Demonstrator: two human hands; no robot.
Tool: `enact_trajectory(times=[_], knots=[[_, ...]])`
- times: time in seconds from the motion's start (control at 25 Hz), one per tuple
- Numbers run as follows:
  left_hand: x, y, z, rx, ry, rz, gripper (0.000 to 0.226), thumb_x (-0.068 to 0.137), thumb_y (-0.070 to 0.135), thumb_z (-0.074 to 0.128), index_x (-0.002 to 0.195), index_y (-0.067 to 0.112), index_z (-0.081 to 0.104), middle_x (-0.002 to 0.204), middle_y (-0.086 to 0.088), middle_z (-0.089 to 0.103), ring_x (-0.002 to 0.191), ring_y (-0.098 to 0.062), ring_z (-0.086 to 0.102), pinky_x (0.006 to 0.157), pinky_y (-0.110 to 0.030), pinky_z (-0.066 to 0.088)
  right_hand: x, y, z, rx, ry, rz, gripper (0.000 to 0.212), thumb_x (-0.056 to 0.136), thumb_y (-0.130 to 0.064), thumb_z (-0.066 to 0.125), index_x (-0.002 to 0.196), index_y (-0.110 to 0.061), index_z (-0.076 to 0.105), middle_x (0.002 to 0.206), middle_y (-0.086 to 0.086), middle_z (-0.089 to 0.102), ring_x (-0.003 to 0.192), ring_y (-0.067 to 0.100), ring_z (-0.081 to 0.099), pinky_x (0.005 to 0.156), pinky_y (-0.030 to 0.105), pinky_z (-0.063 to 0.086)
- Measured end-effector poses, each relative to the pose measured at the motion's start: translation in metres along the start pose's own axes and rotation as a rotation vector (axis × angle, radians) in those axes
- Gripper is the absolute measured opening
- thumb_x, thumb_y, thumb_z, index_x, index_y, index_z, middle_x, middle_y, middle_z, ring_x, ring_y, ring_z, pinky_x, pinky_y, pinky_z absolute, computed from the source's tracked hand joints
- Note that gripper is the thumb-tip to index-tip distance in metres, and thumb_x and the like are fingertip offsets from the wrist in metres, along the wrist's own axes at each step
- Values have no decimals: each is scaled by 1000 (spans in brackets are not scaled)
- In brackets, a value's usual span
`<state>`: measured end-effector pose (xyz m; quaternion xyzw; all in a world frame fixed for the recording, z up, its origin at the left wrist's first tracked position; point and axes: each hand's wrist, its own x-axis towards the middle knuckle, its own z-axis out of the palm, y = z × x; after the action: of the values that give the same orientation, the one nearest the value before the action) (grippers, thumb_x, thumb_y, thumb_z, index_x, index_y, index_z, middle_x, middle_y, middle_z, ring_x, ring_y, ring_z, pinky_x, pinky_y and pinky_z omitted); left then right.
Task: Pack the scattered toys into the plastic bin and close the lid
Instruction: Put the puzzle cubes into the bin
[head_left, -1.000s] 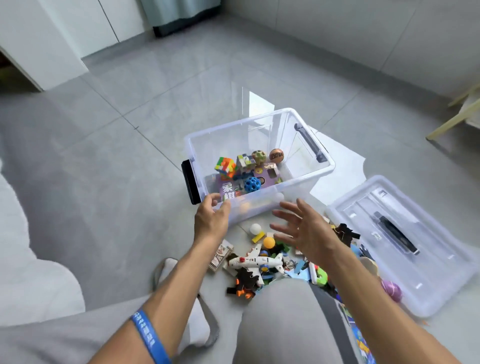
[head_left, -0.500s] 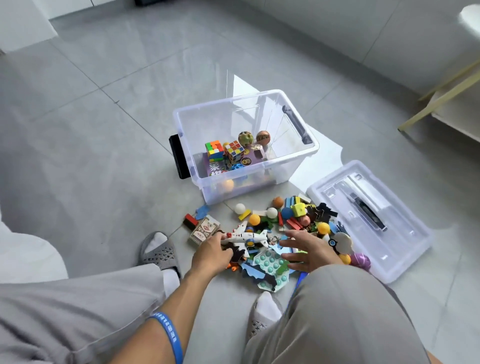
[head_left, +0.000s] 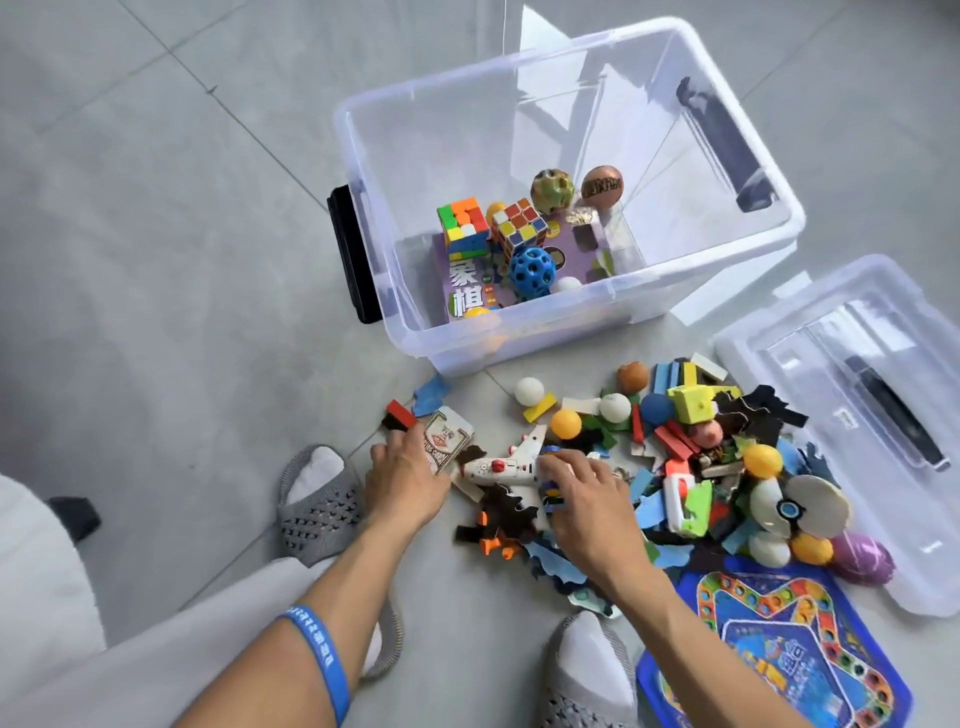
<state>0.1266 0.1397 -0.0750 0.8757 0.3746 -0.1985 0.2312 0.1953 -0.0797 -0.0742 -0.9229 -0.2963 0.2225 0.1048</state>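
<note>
The clear plastic bin (head_left: 613, 299) stands open on the floor and holds two puzzle cubes, several balls and a purple box. Its clear lid (head_left: 769, 374) lies flat to the right. In front of the bin lies a heap of scattered toys (head_left: 691, 441): balls, blocks and foam pieces. My left hand (head_left: 405, 483) lies over a card box (head_left: 449, 434) with its fingers curled down around it. My right hand (head_left: 587, 501) curls its fingers over the tail end of a white toy airplane (head_left: 498, 467) that lies between my two hands.
A blue game board (head_left: 795, 639) lies at the lower right, with a purple egg (head_left: 865, 558) beside it. My two slippered feet (head_left: 317, 499) rest on the grey tile floor near the heap. A white cushion edge is at the far left.
Both hands came down from the bin's front wall to the heap. My left hand then shifted left onto the card box and my right hand reached the airplane. The view has closed in.
</note>
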Motion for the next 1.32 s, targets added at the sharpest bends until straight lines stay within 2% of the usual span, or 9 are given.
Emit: enact_trajectory(times=[0.16, 0.32, 0.56, 0.72, 0.88, 1.0, 1.16, 1.24, 1.32], knots=[[4, -1, 9, 84, 81, -7, 65, 74, 43, 70, 127, 17, 44, 125, -7, 46, 115, -28, 44, 87, -41, 44, 11, -1, 6, -175, 124, 3, 47, 68, -4, 63, 111, -20, 55, 100, 7, 47, 77, 28, 46, 61, 40, 42], [-4, -1, 9, -66, 24, -14, 55, 70, 34, 72, 114, 20, 41, 115, -4, 55, 106, -29, 54, 78, -38, 46, 6, 12, -6, -34, 121, 60, 48, 69, -11, 70, 111, -28, 56, 97, 1, 42, 79, 26, 46, 62, 37, 39], [-26, 22, 8, -182, -59, 35, 21, 85, 30, 63, 102, 21, 54, 105, -2, 64, 95, -23, 61, 80, -32, 49, -34, 15, -58, 608, 243, 90, 47, 89, -15, 69, 124, -41, 52, 108, -7, 41, 93, 4, 51, 70, 19, 49], [-70, 47, -31, -605, 30, 134, 17, 86, 36, 59, 97, 23, 61, 90, 10, 69, 86, -17, 65, 77, -35, 53, -43, -8, -122, 1046, 283, 243, 34, 92, -31, 62, 119, -49, 53, 114, -7, 54, 91, 4, 60, 64, 18, 48], [-101, 90, -95, -1200, 166, 80, 25, 85, 41, 58, 99, 22, 68, 83, 2, 73, 63, -9, 60, 52, -25, 45, -28, -35, -180, 1758, 160, 258, 26, 90, -30, 59, 113, -18, 65, 98, 4, 70, 80, 26, 66, 74, 46, 56], [-97, 121, -148, -1319, 91, 65, 20, 95, 25, 55, 109, 13, 63, 78, -2, 70, 52, -10, 53, 43, -21, 37, -4, -55, -218, 1888, 23, 332, 19, 94, -24, 58, 108, -12, 63, 94, 5, 74, 74, 19, 71, 67, 36, 58], [-80, 137, -189, -1312, -357, 82, 26, 100, 14, 45, 126, 10, 51, 121, -6, 60, 99, -29, 65, 79, -39, 52, 24, -66, -233, 2036, 93, 324, 32, 93, 6, 53, 119, -13, 57, 103, 11, 70, 87, 28, 72, 76, 35, 60], [-73, 131, -190, -1287, -303, 61, 38, 99, 14, 48, 137, 12, 44, 126, -4, 54, 108, -33, 62, 90, -43, 50, 21, -69, -222, 2027, 80, 327, 44, 93, 8, 52, 131, -13, 50, 118, 13, 63, 100, 33, 67, 86, 38, 57], [-79, 125, -175, -1200, -160, 85, 29, 98, 13, 49, 126, 16, 53, 119, -7, 60, 95, -26, 65, 76, -35, 51, -4, -67, -204, 1897, 31, 351, 40, 94, 3, 56, 131, -10, 51, 122, 15, 64, 101, 34, 67, 88, 40, 57]])
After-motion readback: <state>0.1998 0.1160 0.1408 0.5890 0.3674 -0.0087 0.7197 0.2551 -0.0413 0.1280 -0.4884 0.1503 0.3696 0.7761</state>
